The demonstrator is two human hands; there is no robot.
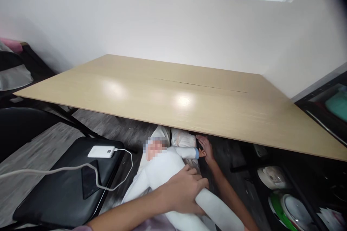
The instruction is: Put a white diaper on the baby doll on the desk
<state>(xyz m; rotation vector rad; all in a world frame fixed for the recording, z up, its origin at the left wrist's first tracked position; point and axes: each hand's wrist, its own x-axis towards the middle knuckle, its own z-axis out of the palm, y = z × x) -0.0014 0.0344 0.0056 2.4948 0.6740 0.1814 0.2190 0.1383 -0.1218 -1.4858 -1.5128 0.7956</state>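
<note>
Doll (165, 168) lies at 6 o'clock, near the table (217, 104), left hand (187, 189) clasped round its leg (217, 207), right hand (207, 149) at its 2 o'clock by the cuff (197, 152), grip can't tell; if the left hold slackens, it could slide off headfirst toward 11 o'clock

Table (135, 75): light brown and shiny, with bright spots.
Wall (162, 25): white, behind the table.
Chair (54, 191): black, at the left.
White box (100, 151): on the chair, with a cord (62, 169) plugged in.
Dark flat thing (88, 184): on the chair too.
</note>
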